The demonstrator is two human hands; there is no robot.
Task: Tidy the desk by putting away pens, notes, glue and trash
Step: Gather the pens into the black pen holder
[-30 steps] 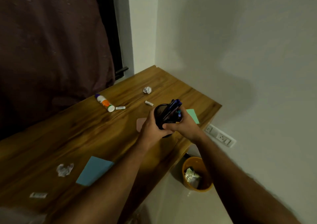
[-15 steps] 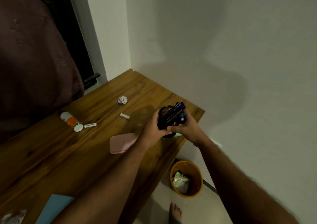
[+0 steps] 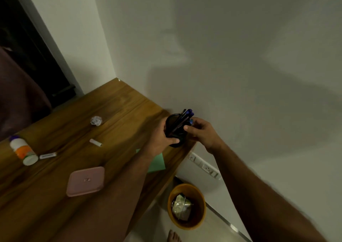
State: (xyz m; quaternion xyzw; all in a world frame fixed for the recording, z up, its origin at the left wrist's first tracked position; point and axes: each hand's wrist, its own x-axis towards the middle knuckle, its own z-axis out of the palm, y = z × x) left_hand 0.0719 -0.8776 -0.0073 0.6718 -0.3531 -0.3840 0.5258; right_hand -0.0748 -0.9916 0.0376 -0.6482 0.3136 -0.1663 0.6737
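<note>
Pens step: left hand point(image 3: 162, 136) grip holds holder point(image 3: 174, 130) at tabletop point(image 3: 114, 112) right edge; right hand point(image 3: 201, 130) grip pinches pens point(image 3: 183, 120) inside. Next, probably: release, collect notes, glue point(image 3: 23, 150), trash.

Your desk point(image 3: 114, 108) is grained, satin wood, pen holder point(image 3: 171, 125) black mesh, paper ball point(image 3: 96, 120) crumpled white, box point(image 3: 85, 181) smooth matt pink plastic, bin point(image 3: 200, 215) glossy orange plastic.
</note>
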